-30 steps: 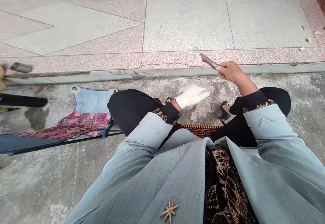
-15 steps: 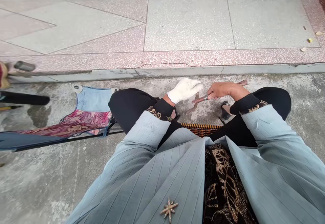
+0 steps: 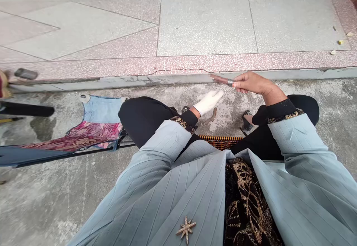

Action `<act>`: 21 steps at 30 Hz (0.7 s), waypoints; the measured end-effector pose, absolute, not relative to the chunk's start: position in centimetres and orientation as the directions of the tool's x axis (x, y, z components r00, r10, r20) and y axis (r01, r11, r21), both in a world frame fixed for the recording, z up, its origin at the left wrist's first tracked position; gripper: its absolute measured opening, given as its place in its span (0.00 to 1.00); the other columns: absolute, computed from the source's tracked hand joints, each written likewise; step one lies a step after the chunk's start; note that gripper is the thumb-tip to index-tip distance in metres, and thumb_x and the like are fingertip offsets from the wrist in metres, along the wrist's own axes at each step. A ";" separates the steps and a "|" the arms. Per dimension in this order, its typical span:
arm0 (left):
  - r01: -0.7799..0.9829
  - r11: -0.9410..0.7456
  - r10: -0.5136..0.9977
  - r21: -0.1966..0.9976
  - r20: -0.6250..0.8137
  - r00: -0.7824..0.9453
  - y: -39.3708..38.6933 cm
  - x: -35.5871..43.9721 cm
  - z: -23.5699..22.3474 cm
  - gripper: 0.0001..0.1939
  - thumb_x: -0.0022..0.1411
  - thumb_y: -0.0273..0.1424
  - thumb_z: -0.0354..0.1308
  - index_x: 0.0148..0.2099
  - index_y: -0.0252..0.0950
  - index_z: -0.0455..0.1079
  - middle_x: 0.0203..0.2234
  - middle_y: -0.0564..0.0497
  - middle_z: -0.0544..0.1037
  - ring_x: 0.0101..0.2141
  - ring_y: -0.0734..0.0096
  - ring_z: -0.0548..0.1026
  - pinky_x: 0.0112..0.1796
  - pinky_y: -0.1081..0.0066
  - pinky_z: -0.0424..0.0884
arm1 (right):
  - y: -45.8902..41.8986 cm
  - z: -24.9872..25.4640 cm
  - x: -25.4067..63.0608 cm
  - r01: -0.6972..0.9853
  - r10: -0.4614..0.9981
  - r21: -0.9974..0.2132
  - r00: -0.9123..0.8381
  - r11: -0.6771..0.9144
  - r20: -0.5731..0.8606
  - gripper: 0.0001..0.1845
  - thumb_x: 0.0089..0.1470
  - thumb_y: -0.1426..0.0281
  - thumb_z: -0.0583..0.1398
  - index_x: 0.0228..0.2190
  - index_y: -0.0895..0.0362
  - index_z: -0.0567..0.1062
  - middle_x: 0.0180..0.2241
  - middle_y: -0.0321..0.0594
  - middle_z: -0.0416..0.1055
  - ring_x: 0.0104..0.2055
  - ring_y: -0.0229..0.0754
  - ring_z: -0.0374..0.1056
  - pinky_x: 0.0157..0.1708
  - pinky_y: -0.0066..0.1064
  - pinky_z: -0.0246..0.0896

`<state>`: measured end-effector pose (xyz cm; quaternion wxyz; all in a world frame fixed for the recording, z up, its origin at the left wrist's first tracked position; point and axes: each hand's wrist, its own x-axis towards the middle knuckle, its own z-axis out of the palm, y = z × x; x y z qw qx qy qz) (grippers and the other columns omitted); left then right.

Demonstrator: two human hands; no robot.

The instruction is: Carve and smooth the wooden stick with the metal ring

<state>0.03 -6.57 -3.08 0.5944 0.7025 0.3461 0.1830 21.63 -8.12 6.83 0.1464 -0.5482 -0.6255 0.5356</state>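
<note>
While the head view looks down past the knees, the bare right hand [image 3: 252, 83] pinches a brown stick [image 3: 220, 79] beside its coil of wire [image 3: 230, 82], thumb and fingers clamped there. The stick points leftward, in the air near the step edge [image 3: 125, 81], its far tip blurred. The gloved left hand [image 3: 208, 102] is below that tip, apart from it, fingers stretched out and seemingly together; whether they grip anything, I cannot tell. A crooked twig [image 3: 212, 116] lies on the concrete just beyond the glove, above the woven seat [image 3: 220, 141]. The held stick looks light and stiff, probably wood, dry enough not to slip much, though its thin tip might snap if bent. Best hold seems to be near the coil, whose ridges should give grip, keeping fingertips off any loose wire end.
</note>
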 end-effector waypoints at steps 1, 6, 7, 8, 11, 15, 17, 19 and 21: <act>0.268 -0.069 0.695 0.961 -0.146 0.704 -7.0 0.3 -3.2 0.25 0.70 0.48 0.40 0.26 0.38 0.55 0.18 0.56 0.60 0.20 0.77 0.56 0.25 0.71 0.56 | -8.0 6.6 21.7 0.536 0.871 -0.821 -0.288 -0.198 -0.398 0.19 0.57 0.55 0.62 0.26 0.59 0.74 0.20 0.34 0.65 0.22 0.32 0.57 0.26 0.28 0.55; 0.362 -0.390 0.626 0.847 -0.044 0.779 -7.4 0.1 -2.8 0.24 0.71 0.45 0.41 0.28 0.35 0.63 0.23 0.52 0.69 0.26 0.73 0.66 0.31 0.70 0.61 | -7.0 5.1 21.8 0.759 0.924 -0.608 -0.023 -0.232 -0.382 0.19 0.59 0.58 0.59 0.30 0.61 0.78 0.22 0.39 0.68 0.25 0.36 0.62 0.30 0.31 0.57; 0.383 -0.461 0.604 0.801 -0.033 0.796 -7.3 -0.1 -2.6 0.24 0.71 0.44 0.41 0.29 0.35 0.66 0.25 0.51 0.72 0.28 0.71 0.68 0.33 0.70 0.62 | -6.8 4.9 21.8 0.825 0.925 -0.521 0.005 -0.219 -0.380 0.19 0.60 0.58 0.59 0.32 0.61 0.79 0.24 0.40 0.70 0.27 0.38 0.65 0.32 0.32 0.57; 0.404 -0.521 0.589 0.752 -0.026 0.808 -7.1 -0.3 -2.4 0.24 0.71 0.44 0.41 0.32 0.35 0.69 0.27 0.50 0.74 0.29 0.70 0.70 0.34 0.69 0.63 | -6.6 4.7 21.6 0.882 0.924 -0.428 0.019 -0.195 -0.382 0.19 0.60 0.58 0.58 0.34 0.61 0.80 0.26 0.42 0.72 0.30 0.41 0.67 0.33 0.32 0.57; 0.466 -0.641 0.578 0.610 -0.017 0.816 -6.8 -0.8 -1.9 0.24 0.72 0.43 0.41 0.39 0.35 0.74 0.32 0.47 0.78 0.34 0.66 0.75 0.37 0.69 0.64 | -6.5 4.4 20.9 0.978 0.898 -0.184 0.008 -0.099 -0.439 0.20 0.60 0.58 0.58 0.38 0.60 0.81 0.35 0.49 0.76 0.38 0.48 0.70 0.36 0.34 0.58; 0.498 -0.711 0.558 0.497 -0.034 0.829 -6.6 -1.2 -0.8 0.24 0.71 0.43 0.41 0.44 0.36 0.76 0.31 0.46 0.79 0.33 0.64 0.76 0.34 0.69 0.63 | -7.0 4.0 19.4 0.996 0.801 -0.067 -0.083 0.054 -0.593 0.21 0.60 0.57 0.58 0.40 0.61 0.81 0.40 0.55 0.77 0.41 0.52 0.71 0.36 0.35 0.58; 0.490 -0.721 0.539 0.490 -0.047 0.841 -6.5 -1.4 -0.2 0.24 0.71 0.42 0.42 0.42 0.35 0.76 0.29 0.47 0.79 0.31 0.64 0.76 0.32 0.69 0.61 | -7.5 3.8 18.6 0.980 0.708 -0.115 -0.197 0.163 -0.678 0.20 0.59 0.58 0.60 0.38 0.62 0.81 0.37 0.55 0.77 0.38 0.51 0.71 0.33 0.35 0.57; 0.471 -0.720 0.521 0.509 -0.051 0.852 -6.2 -1.5 0.2 0.23 0.70 0.41 0.42 0.39 0.35 0.76 0.27 0.48 0.78 0.29 0.65 0.75 0.31 0.69 0.61 | -8.0 3.5 18.1 0.946 0.575 -0.236 -0.323 0.224 -0.752 0.17 0.57 0.60 0.61 0.36 0.61 0.82 0.32 0.50 0.76 0.33 0.47 0.70 0.31 0.34 0.55; 0.452 -0.700 0.510 0.554 -0.056 0.859 -5.9 -1.7 0.4 0.22 0.69 0.41 0.44 0.37 0.35 0.76 0.27 0.49 0.78 0.28 0.67 0.74 0.31 0.69 0.61 | -8.3 3.6 17.9 0.897 0.440 -0.396 -0.442 0.198 -0.782 0.15 0.56 0.61 0.63 0.34 0.60 0.81 0.26 0.43 0.74 0.27 0.41 0.66 0.29 0.32 0.54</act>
